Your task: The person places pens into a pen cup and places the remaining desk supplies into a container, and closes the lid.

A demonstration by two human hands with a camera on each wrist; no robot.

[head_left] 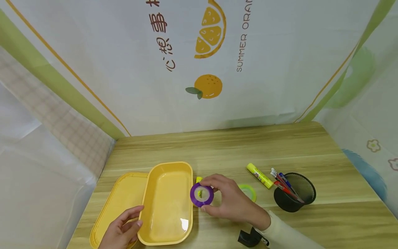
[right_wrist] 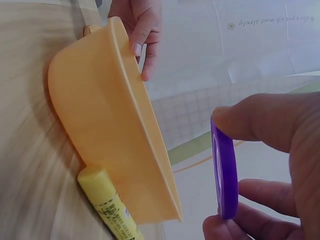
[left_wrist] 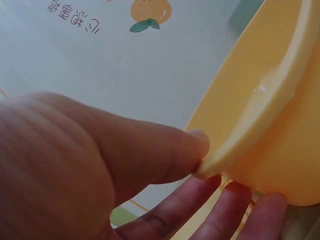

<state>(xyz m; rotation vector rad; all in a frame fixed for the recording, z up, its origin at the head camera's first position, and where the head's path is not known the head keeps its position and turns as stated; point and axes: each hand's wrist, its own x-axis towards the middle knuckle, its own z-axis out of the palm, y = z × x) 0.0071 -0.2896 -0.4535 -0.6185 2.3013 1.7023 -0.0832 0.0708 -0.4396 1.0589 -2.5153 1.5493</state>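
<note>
My left hand (head_left: pixel 122 228) pinches the left rim of a yellow plastic box (head_left: pixel 169 204), thumb inside and fingers outside. Nothing lies inside the box, which overlaps a flat yellow lid (head_left: pixel 124 193) on its left. A purple roll of tape (head_left: pixel 193 200) is held by its edge between the thumb and fingers of my right hand (head_left: pixel 228 199), upright and just off the box's right side in the right wrist view. Against that side of the box lies a yellow glue stick (right_wrist: pixel 107 200), mostly hidden behind the tape in the head view.
A second yellow glue stick (head_left: pixel 259 175) lies farther right, beside a black mesh pen cup (head_left: pixel 293 204) holding pens (head_left: pixel 284 186). A green tape roll (head_left: pixel 252 192) is partly behind my right hand. A black object (head_left: pixel 247 238) sits by my right sleeve.
</note>
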